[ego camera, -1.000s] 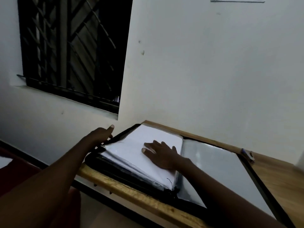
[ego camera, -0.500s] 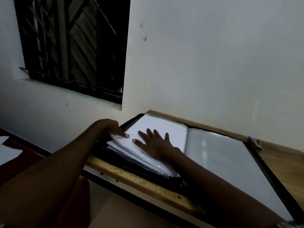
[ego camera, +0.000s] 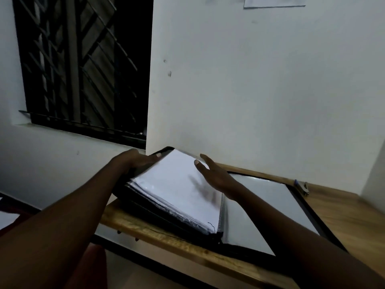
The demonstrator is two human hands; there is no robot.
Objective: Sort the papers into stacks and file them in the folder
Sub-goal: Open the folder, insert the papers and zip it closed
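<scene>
The folder (ego camera: 260, 205) lies open on the table (ego camera: 343, 215), its left half overhanging the table's left end and gripped at the edge by the left hand (ego camera: 137, 161). The right hand (ego camera: 216, 176) is held open over the papers (ego camera: 177, 184). Should that grip slip, the papers are judged likely to spill off the table.

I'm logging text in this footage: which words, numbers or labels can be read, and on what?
No text can be read anywhere.
Top page in the folder: plain white, no print visible.
Sheet on the wall: cut off, no legible marks.
Small object on the desk: too small and dim.
</scene>
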